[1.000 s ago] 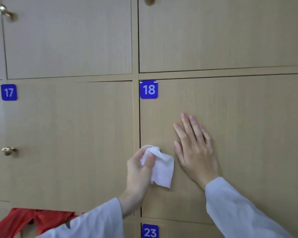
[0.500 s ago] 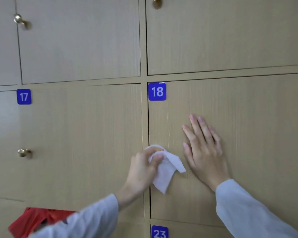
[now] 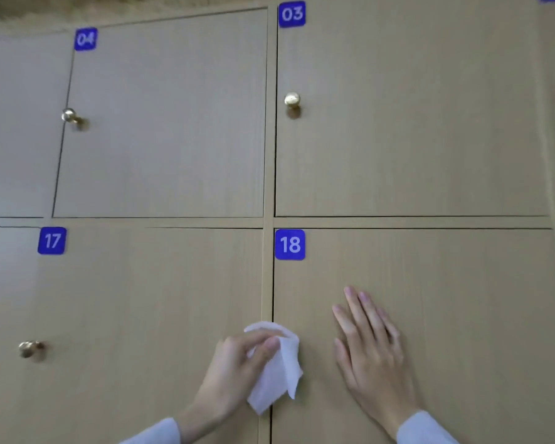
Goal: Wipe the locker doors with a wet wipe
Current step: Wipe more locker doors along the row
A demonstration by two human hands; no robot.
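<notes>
The wet wipe (image 3: 277, 370) hangs crumpled over the vertical seam between two lower locker doors, at the left edge of door 18 (image 3: 446, 299); the left hand (image 3: 237, 363) grips it, fingers (image 3: 263, 346) curled round its upper fold, its lower corner dangling loose; the right hand (image 3: 370, 354) lies flat on door 18 just beside the wipe, fingers straight and spread, holding nothing; above and to the right of that hand the door's face runs bare to its top and right seams; door 17 (image 3: 141, 315) to the left is likewise bare as far as its brass knob (image 3: 29, 348); both pale sleeves are cut off by the bottom edge, as are the lower parts of both doors; the far-right column of lockers is mostly out of frame; the top edge is blurred; blue labels read 18 (image 3: 290, 244), 17 (image 3: 52, 241), 03 (image 3: 292, 14) and, less sharply, 04 (image 3: 86, 39).
</notes>
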